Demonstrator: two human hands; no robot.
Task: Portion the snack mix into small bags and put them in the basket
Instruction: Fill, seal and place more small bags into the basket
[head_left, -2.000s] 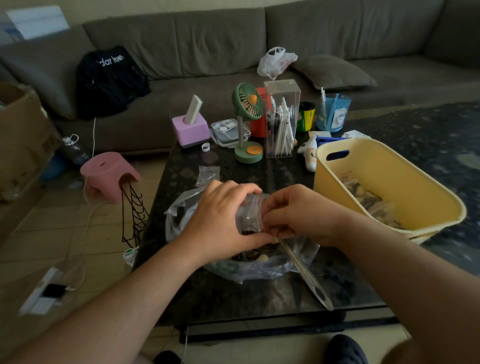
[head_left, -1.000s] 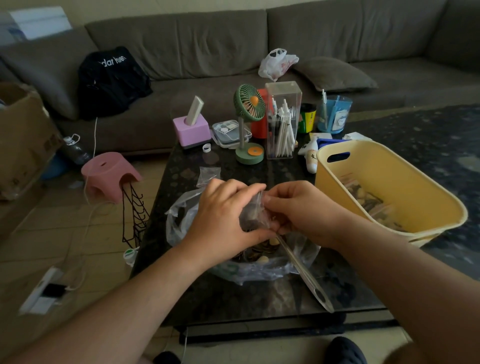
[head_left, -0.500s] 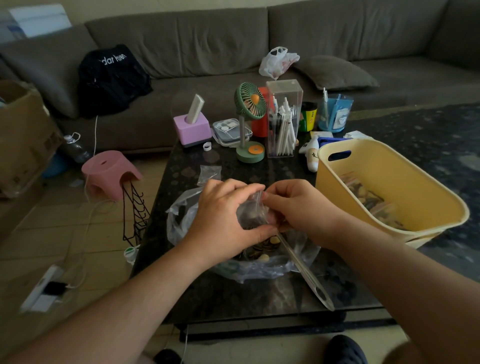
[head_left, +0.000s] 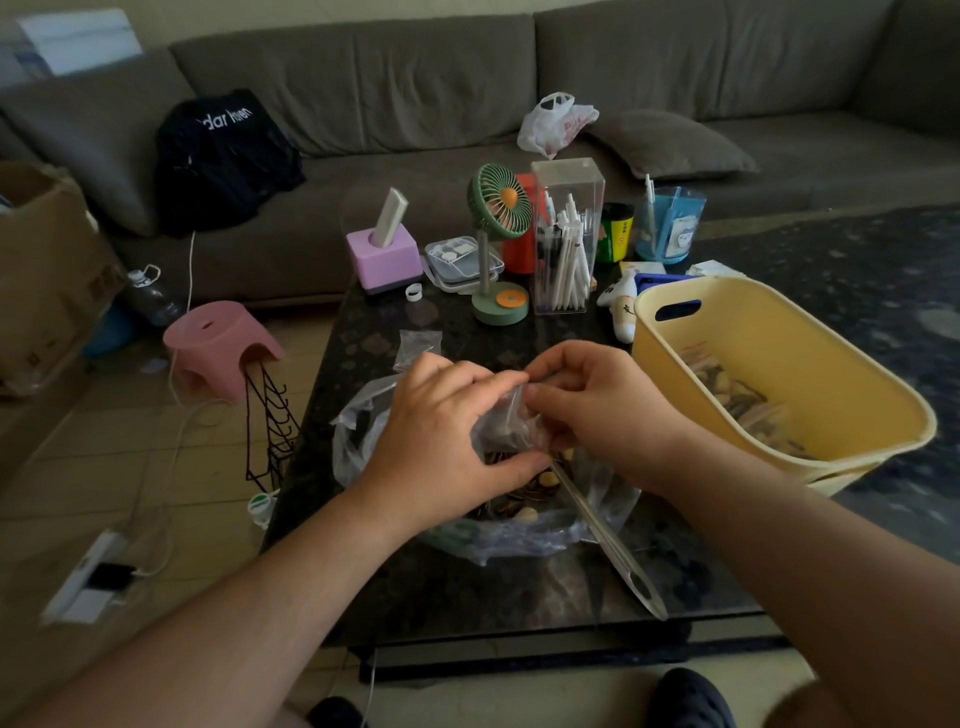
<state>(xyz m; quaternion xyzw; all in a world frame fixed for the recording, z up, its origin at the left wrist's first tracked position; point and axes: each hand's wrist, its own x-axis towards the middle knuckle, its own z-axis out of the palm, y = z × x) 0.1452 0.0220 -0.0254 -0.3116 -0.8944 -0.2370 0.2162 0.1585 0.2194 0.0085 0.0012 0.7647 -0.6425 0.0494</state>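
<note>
Both hands meet over a small clear bag (head_left: 506, 423) that holds some snack mix. My left hand (head_left: 441, 441) grips its left side, fingers curled over the top and thumb underneath. My right hand (head_left: 592, 410) pinches the bag's top edge from the right. Beneath them lies a big crumpled clear bag of snack mix (head_left: 524, 506) on the dark table (head_left: 467, 587). A metal scoop handle (head_left: 608, 545) sticks out of it toward me. The yellow basket (head_left: 852, 389) stands at the right with several filled bags inside.
An empty small bag (head_left: 418, 345) lies just beyond my left hand. The far half of the table holds a green fan (head_left: 496, 249), a clear pen box (head_left: 566, 234), a purple holder (head_left: 384, 257) and cups. A pink stool (head_left: 218, 345) and a wire rack (head_left: 270, 431) stand left of the table.
My hands have stayed on the small bag; the fingers have crept along its top edge and drawn closer together. The basket and big bag have not moved.
</note>
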